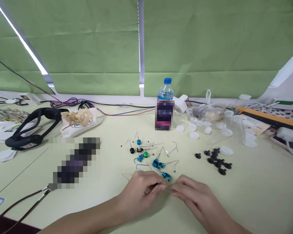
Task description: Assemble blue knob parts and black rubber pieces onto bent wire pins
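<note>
My left hand (146,187) is closed in a pinch, with something small and dark partly showing between its fingers. Close by on the right, the fingers of my right hand (191,195) pinch the end of a thin metal wire (169,188) that spans the gap between both hands. Most of what they hold is hidden by fingertips. Just beyond lies a blue metal fitting (166,176). Farther out are more blue fittings (156,163), a green knob (146,154), a black knob (132,150), a blue knob (139,142) and several bent wires (173,149).
Black mushroom-shaped parts (220,161) are grouped at the right, near white caps (226,150) and clear containers. A water bottle (168,92) stands at the back. Leftward are a blurred-out dark item (75,162) on a cord, a cloth pouch (81,125) and a black headset (26,143).
</note>
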Demonstrator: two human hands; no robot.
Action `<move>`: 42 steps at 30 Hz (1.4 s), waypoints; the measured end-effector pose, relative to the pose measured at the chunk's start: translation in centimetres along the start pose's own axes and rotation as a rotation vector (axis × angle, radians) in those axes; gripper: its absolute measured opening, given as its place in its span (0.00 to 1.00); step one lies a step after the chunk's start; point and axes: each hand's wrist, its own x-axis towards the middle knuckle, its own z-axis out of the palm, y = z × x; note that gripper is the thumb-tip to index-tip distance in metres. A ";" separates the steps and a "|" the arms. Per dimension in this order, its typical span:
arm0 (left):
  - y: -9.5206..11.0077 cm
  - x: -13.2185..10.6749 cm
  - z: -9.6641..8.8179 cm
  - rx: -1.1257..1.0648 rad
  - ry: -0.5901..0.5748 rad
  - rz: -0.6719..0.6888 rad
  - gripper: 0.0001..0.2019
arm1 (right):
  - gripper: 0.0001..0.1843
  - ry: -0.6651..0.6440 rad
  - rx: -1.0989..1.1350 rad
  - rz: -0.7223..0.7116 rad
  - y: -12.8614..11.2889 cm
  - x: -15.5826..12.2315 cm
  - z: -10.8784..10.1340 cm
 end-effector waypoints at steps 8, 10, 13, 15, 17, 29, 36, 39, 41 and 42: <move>-0.1 -0.2 -0.2 0.115 0.063 0.182 0.12 | 0.30 -0.044 0.505 0.244 -0.1 0.4 0.2; -0.2 -0.6 -0.5 0.346 0.083 0.428 0.13 | 0.34 -0.231 0.675 0.441 -0.1 0.7 0.3; -0.4 -0.8 -0.5 0.503 0.076 0.589 0.15 | 0.26 -0.280 0.592 0.450 0.1 0.8 0.3; -0.3 -0.6 -0.2 0.421 0.093 0.520 0.14 | 0.21 -0.161 0.278 0.242 0.2 0.6 0.2; -0.3 -0.3 0.3 0.233 0.102 0.307 0.11 | 0.17 0.001 -0.183 -0.090 0.1 0.1 0.0; -0.6 -0.1 0.0 0.054 0.158 0.233 0.08 | 0.28 0.042 0.049 0.107 -0.9 0.4 0.0; -0.9 -0.4 0.2 0.200 0.130 0.347 0.10 | 0.23 -0.080 -0.018 0.110 -0.3 0.3 -0.5; -0.8 0.1 0.7 -0.233 0.011 -0.144 0.10 | 0.21 0.065 -0.628 -0.404 -0.1 -0.6 -0.8; -0.7 0.5 0.7 -0.538 -0.047 -0.351 0.12 | 0.22 0.086 -0.845 -0.617 -0.1 -0.7 -0.9; -0.6 0.7 0.5 -0.639 -0.054 -0.391 0.13 | 0.22 0.091 -0.894 -0.662 -0.1 -0.6 -1.0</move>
